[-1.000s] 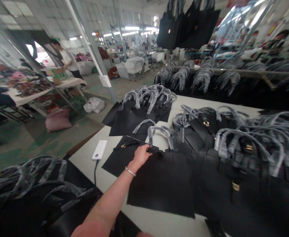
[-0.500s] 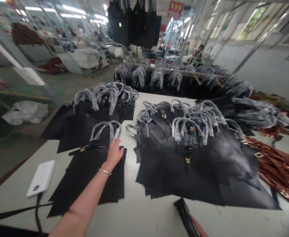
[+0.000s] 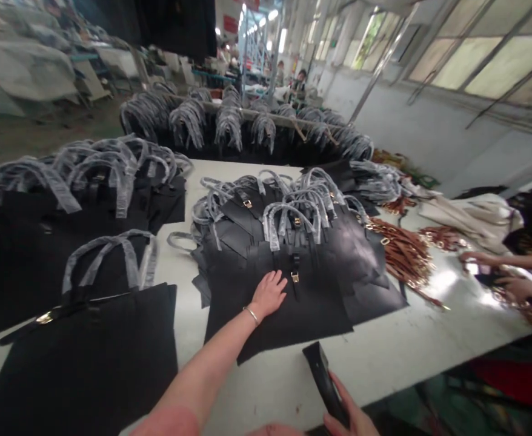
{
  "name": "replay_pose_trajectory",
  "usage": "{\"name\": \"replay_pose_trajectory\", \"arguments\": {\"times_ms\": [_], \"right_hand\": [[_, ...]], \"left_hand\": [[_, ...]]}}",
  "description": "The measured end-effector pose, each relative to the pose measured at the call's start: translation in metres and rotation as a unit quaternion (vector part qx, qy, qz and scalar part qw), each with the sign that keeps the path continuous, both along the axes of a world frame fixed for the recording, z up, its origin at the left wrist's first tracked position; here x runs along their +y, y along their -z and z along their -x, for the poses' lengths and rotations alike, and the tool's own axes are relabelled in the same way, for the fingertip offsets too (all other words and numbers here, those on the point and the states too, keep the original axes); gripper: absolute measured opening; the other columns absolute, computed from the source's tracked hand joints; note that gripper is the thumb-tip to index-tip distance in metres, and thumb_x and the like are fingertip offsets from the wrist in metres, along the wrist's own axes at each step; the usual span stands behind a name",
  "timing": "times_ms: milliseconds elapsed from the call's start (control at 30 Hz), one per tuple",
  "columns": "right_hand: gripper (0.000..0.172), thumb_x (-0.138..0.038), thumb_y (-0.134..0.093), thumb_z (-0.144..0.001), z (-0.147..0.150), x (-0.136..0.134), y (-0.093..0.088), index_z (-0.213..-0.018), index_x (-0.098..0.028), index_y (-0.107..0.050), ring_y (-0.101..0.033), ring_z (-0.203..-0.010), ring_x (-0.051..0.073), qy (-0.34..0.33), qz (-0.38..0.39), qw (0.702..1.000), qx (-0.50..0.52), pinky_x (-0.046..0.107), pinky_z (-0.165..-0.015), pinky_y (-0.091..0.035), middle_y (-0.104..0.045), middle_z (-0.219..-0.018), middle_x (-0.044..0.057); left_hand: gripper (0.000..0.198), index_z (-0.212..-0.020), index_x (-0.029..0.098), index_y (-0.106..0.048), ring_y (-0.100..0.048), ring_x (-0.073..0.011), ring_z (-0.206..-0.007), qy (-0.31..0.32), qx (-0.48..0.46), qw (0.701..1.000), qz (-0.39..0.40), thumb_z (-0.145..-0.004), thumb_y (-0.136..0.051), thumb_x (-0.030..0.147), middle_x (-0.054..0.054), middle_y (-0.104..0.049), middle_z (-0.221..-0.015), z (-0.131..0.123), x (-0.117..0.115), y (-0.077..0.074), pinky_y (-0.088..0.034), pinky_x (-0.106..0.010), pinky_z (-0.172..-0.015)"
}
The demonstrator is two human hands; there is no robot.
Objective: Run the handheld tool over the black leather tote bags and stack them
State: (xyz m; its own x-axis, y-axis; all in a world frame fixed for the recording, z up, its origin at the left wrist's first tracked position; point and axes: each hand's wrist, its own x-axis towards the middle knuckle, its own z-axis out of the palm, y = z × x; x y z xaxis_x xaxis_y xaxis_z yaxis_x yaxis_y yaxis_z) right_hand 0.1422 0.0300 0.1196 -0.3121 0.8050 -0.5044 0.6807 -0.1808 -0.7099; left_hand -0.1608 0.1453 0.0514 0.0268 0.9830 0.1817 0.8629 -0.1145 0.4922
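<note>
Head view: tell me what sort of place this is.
Probably a bag factory or workshop: black bags lie piled on a pale table, bunches of wrapped handles line up behind it, and brown straps with gold-coloured fittings lie heaped to the right.

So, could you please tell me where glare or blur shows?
In the head view, bright glare beside the brown straps; a softer sheen on the central black bags; the distance is soft, while the left hand looks fairly clear.
</note>
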Motion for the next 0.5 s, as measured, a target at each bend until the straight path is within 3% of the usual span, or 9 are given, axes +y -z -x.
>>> {"name": "replay_pose_trajectory", "arguments": {"times_ms": [167, 267, 333, 400, 500], "right_hand": [[0.067, -0.044, -0.063, -0.072, -0.017, 0.001, -0.005, -0.134, -0.019, -0.052, -0.053, -0.125, 0.028, 0.12, -0.031, 0.992, -0.002, 0.036, -0.105, -0.041, -0.062, -0.131, 0.009], [0.072, -0.049, -0.062, -0.075, -0.029, 0.003, -0.014, -0.138, -0.019, -0.045, -0.067, -0.098, 0.027, 0.192, -0.003, 0.981, -0.02, 0.035, -0.083, -0.054, -0.069, -0.111, 0.007], [0.077, -0.053, -0.06, -0.077, -0.041, 0.004, -0.019, -0.143, -0.018, -0.036, -0.068, -0.077, 0.023, 0.232, 0.024, 0.972, -0.022, 0.033, -0.065, -0.055, -0.068, -0.097, 0.005], [0.078, -0.054, -0.058, -0.079, -0.054, 0.003, -0.022, -0.144, -0.019, -0.033, -0.064, -0.068, 0.02, 0.264, 0.026, 0.964, -0.006, 0.03, -0.058, -0.053, -0.065, -0.088, 0.002], [0.08, -0.054, -0.063, -0.075, -0.071, 0.003, -0.021, -0.142, -0.019, -0.035, -0.062, -0.064, 0.019, 0.305, 0.025, 0.952, 0.01, 0.028, -0.054, -0.05, -0.061, -0.081, -0.001]], "left_hand": [[0.039, -0.127, 0.019, -0.054, -0.038, -0.0305, -0.131, 0.026, 0.047, 0.998, 0.019, -0.089, -0.052, 0.029, -0.015, -0.043, -0.143, -0.028, -0.047, 0.018, -0.027, -0.046, -0.11], [0.038, -0.127, 0.021, -0.053, -0.041, -0.0304, -0.129, 0.045, 0.062, 0.996, 0.038, -0.09, -0.048, 0.029, -0.014, -0.044, -0.141, -0.047, -0.087, 0.024, -0.03, -0.046, -0.108], [0.038, -0.126, 0.019, -0.054, -0.042, -0.031, -0.126, 0.051, 0.067, 0.995, 0.048, -0.089, -0.048, 0.028, -0.015, -0.046, -0.139, -0.058, -0.108, 0.023, -0.031, -0.046, -0.107], [0.037, -0.123, 0.016, -0.055, -0.043, -0.032, -0.124, 0.032, 0.07, 0.996, 0.051, -0.088, -0.049, 0.024, -0.017, -0.047, -0.136, -0.069, -0.12, 0.018, -0.031, -0.047, -0.106], [0.037, -0.121, 0.013, -0.054, -0.046, -0.0315, -0.117, -0.036, 0.061, 0.996, 0.049, -0.085, -0.051, 0.021, -0.018, -0.051, -0.129, -0.083, -0.116, 0.009, -0.035, -0.048, -0.102]]}}
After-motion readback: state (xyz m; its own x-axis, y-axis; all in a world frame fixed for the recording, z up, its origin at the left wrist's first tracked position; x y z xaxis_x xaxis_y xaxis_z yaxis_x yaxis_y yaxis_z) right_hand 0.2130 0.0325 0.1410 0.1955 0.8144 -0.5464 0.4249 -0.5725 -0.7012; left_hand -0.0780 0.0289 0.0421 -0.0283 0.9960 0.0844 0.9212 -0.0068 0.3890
